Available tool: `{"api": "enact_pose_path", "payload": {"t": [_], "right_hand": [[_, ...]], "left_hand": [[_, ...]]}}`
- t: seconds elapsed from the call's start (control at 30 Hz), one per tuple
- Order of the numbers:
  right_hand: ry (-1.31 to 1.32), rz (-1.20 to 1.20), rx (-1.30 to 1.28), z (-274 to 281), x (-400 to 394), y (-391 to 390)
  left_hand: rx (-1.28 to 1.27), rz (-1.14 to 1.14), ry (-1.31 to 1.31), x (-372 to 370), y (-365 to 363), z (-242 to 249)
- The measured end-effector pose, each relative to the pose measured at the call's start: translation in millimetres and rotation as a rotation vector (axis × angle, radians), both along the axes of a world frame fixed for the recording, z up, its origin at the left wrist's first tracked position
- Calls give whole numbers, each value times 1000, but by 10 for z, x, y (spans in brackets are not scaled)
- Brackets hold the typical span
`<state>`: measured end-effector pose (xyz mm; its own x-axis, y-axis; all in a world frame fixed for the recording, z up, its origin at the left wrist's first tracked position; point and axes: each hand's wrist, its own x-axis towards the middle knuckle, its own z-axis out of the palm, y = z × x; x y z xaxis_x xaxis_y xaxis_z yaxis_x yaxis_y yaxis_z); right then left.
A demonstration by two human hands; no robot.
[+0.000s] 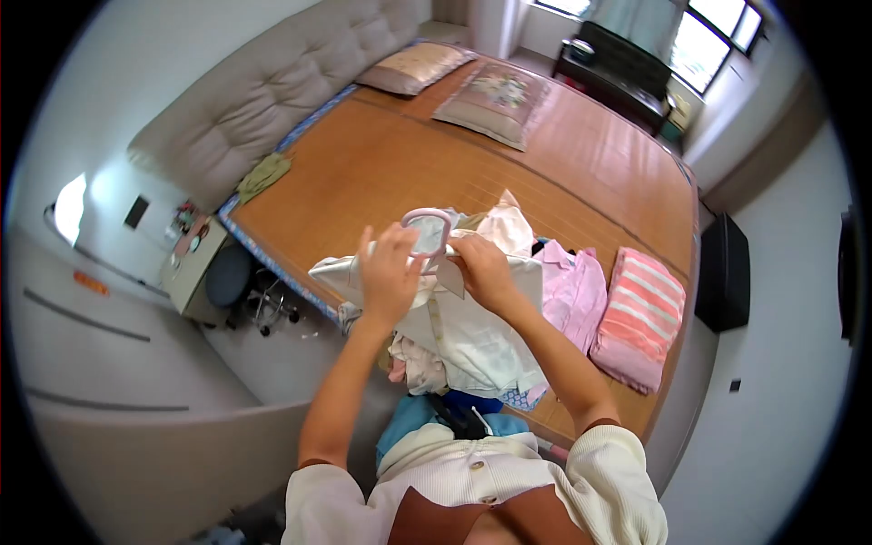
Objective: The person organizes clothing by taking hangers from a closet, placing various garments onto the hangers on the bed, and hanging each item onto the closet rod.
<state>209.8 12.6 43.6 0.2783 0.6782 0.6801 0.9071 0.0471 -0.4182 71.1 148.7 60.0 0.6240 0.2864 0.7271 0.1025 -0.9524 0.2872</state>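
A white button-up shirt hangs in front of me above the bed's near edge. From its collar rises the thick, pale pink loop of a hanger; the hanger's body is hidden in the cloth. My left hand is at the left side of the loop, its fingers closing on it while one finger sticks up. At the collar, my right hand pinches the shirt's fabric, just right of the loop. Under and behind the shirt, a pink shirt and other rumpled clothes lie in a pile.
A folded pink striped towel or blanket lies at the bed's right edge. The brown mat-covered bed carries two pillows and an olive cloth. A swivel stool and small desk stand left; a black box stands right.
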Motion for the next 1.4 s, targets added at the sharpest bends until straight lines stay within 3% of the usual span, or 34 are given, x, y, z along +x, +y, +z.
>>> {"api": "enact_pose_path", "payload": {"t": [0.13,0.33,0.47,0.67,0.97,1.23,1.27,1.4], "right_hand": [[55,166,-11,21,-283,-42],[98,418,47,64,-731,-161],[-98,400,40,162,-1080,-129],[-157,566,112,407,-1807,-81],[-153,1001,-33,629,-2815,-127],[74,1457,-245,682,-4378,-370],[185,1500,-139,667,-4627,-470],[111,1534,7,743,-5460,-729]], "left_hand": [[-163,29,-71,-149,-478,62],[-63,391,-97,-689,-976,139],[-55,706,-182,-1274,-1145,234],[1,930,-252,-2048,-1434,433],[133,1316,-323,-3443,-1940,614],[240,1612,-400,-5051,-2622,743],[251,1645,-413,-5229,-2699,777],[223,1739,-434,-5979,-2992,903]]}}
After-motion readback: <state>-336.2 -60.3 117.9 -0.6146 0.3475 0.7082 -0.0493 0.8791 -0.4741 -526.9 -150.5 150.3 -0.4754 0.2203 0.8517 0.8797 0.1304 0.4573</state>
